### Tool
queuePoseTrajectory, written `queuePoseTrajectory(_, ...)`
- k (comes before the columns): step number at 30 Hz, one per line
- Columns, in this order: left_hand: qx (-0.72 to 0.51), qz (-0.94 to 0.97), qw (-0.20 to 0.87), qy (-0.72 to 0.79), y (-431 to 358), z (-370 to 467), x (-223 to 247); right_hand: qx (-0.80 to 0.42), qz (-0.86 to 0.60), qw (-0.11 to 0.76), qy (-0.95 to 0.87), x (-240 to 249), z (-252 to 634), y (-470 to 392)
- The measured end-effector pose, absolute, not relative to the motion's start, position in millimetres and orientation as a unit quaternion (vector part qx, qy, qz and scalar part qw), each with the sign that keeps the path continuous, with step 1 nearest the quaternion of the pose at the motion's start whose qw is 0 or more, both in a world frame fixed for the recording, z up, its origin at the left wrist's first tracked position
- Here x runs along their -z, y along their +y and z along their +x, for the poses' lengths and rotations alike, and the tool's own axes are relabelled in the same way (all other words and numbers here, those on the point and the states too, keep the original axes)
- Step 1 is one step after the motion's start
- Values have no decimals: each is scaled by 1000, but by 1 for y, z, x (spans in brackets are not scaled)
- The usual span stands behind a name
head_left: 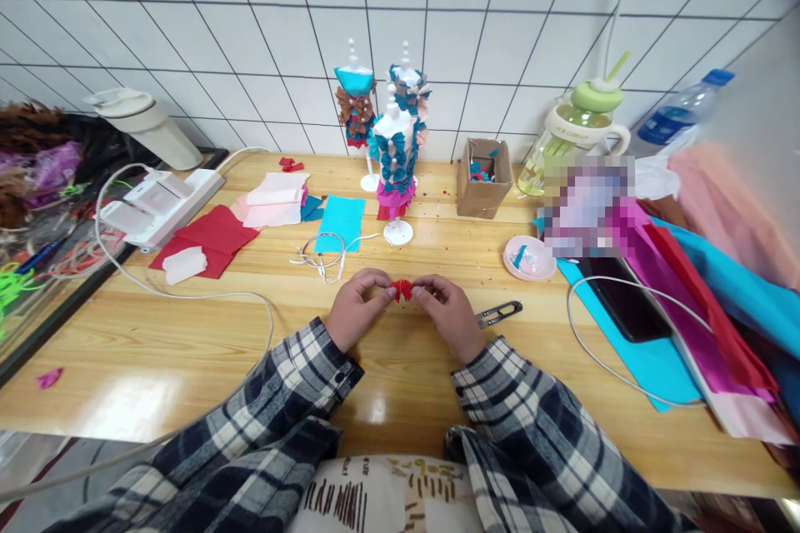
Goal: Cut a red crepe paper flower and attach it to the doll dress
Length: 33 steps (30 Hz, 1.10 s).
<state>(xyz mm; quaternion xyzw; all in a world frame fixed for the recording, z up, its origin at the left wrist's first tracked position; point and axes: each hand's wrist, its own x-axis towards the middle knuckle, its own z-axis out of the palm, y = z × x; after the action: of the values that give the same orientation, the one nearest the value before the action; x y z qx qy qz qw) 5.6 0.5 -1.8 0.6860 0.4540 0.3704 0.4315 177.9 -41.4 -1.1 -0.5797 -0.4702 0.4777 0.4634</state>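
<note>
Between my hands is a small red piece of crinkled, fringed paper or cloth. My left hand pinches its left end with thumb and forefinger. Its right end is pinched by my right hand in the same way. Black-handled thread snips lie on the table, just right of my right hand. Beyond my hands stand small white mannequin stands dressed in teal, brown and magenta bows. A blue sheet and a loop of white cord or ribbon lie ahead of my left hand.
To the left are red sheets, a power strip and a white tumbler. A cardboard box, a pink bowl, a green-lidded bottle, a phone and coloured sheets sit right. White cables cross both sides.
</note>
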Motion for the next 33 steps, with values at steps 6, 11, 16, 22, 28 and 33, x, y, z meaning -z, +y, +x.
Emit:
queuePoseTrajectory(6, -363, 716, 399, 444, -4, 11, -4, -472, -601, 463, -450, 2, 175, -42)
queuePoseTrajectory(11, -369, 703, 406, 451, -4, 10, -3, -488, -583, 458, -461, 3, 173, -42)
queuePoseTrajectory(16, -375, 710, 391, 450, -5, 11, -4, -477, -589, 460, -463, 2, 170, -43)
queuePoseTrajectory(22, -422, 781, 220, 403, -8, 1, -18, -282, -556, 509, -594, -14, 176, -54)
queuePoseTrajectory(28, -491, 815, 122, 284, -12, -14, -19, -63, -411, 534, -736, -23, 185, -67)
queuePoseTrajectory(33, -491, 818, 124, 272, -18, -12, -25, -80, -394, 563, -722, -29, 178, -69)
